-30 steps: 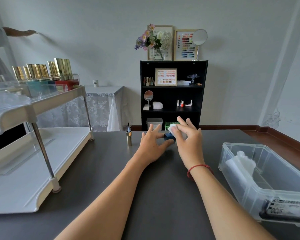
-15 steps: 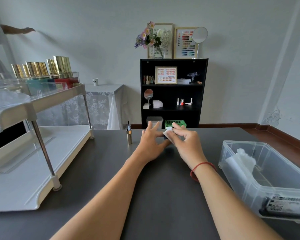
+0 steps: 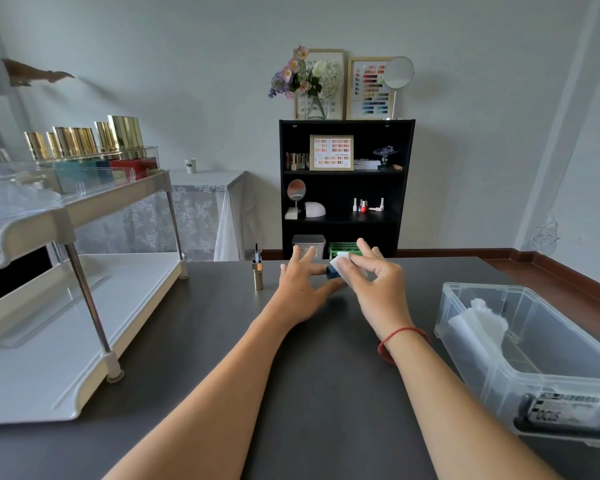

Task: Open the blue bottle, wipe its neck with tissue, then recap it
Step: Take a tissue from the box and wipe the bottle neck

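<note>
Fingers (image 3: 357, 263) of the right hand (image 3: 378, 289) pinch a small folded white tissue (image 3: 338, 264) against the top of the small dark blue bottle (image 3: 332, 271), thumb and forefinger closed on the paper, the other fingers curled loosely. Only a corner of that bottle shows between the two hands, so its long axis and which way its neck points cannot be told; it sits at the middle of the dark grey desk (image 3: 326, 393), near the far edge. Beside it, the left hand (image 3: 300, 292) rests palm down with fingers spread, thumb tip reaching under the bottle's side; whether it grips the bottle cannot be told. Both forearms stretch forward, and the right wrist wears one red string bracelet (image 3: 400, 339). One gold cap with an upright brush (image 3: 257, 273) stands left of the hands, apart from them.
</note>
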`<act>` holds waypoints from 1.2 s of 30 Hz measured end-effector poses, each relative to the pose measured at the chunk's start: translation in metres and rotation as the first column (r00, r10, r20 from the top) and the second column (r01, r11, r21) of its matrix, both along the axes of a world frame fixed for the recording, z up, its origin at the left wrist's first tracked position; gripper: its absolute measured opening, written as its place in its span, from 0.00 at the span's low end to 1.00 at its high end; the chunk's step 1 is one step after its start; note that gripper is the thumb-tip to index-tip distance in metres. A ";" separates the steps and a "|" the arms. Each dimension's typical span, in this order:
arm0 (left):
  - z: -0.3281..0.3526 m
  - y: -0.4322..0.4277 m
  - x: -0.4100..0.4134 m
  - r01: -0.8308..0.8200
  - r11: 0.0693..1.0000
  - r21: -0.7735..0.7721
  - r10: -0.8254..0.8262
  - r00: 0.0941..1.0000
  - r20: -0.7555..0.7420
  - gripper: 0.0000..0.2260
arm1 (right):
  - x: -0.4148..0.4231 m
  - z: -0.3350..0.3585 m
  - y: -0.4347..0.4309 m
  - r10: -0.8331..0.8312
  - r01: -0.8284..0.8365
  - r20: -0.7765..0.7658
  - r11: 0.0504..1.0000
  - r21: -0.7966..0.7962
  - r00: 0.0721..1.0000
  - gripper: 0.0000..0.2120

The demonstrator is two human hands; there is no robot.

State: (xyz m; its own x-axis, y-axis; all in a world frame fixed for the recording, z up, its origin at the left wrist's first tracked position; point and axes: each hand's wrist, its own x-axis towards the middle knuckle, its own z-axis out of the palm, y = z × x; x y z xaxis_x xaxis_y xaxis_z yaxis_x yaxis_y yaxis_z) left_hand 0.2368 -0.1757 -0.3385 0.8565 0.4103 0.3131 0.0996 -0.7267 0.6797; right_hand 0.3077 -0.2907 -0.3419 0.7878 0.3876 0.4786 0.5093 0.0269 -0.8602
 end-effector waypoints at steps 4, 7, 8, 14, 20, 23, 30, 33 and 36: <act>0.000 0.000 0.000 0.003 1.000 0.030 -0.003 1.000 0.003 0.15 | 0.003 -0.002 0.004 -0.057 0.090 0.180 0.980 -0.178 0.982 0.13; -0.001 0.001 0.000 0.006 0.999 0.042 -0.006 1.000 0.002 0.15 | 0.008 -0.001 0.004 -0.106 0.206 0.361 0.946 -0.250 0.926 0.13; -0.002 0.001 0.000 0.011 0.999 0.041 -0.011 1.000 0.004 0.15 | 0.009 0.000 0.004 -0.107 0.224 0.402 0.940 -0.257 0.910 0.13; -0.003 0.002 0.002 0.013 0.998 0.058 -0.014 1.000 0.010 0.13 | 0.010 0.000 0.007 -0.094 0.249 0.515 0.938 -0.240 0.852 0.08; -0.003 0.001 0.003 0.009 0.999 0.050 -0.009 1.000 0.015 0.15 | 0.007 0.002 0.011 -0.132 0.235 0.473 0.958 -0.165 0.871 0.10; -0.002 0.001 0.005 -0.015 0.999 0.036 0.014 1.000 0.011 0.17 | 0.002 0.005 0.012 -0.201 0.198 0.295 0.979 0.043 0.934 0.11; -0.003 0.002 0.004 0.014 1.000 0.022 -0.014 0.999 0.045 0.15 | 0.000 0.000 0.008 0.041 -0.032 -0.162 0.998 0.059 0.986 0.20; -0.003 0.003 0.002 0.012 1.000 0.016 -0.013 0.998 0.062 0.15 | -0.001 -0.001 0.008 0.082 -0.085 -0.131 0.996 -0.014 0.988 0.21; -0.003 0.002 0.001 0.009 1.000 0.026 -0.010 0.999 0.049 0.14 | -0.001 -0.001 0.007 0.098 -0.103 -0.066 0.991 -0.082 0.993 0.21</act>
State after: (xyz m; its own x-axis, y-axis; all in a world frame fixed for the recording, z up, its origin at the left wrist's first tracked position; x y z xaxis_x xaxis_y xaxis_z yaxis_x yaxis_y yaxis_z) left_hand 0.2378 -0.1732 -0.3415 0.8438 0.3934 0.3650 0.0597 -0.7447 0.6647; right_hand 0.3067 -0.2834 -0.3432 0.7698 0.5035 0.3923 0.4536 0.0009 -0.8912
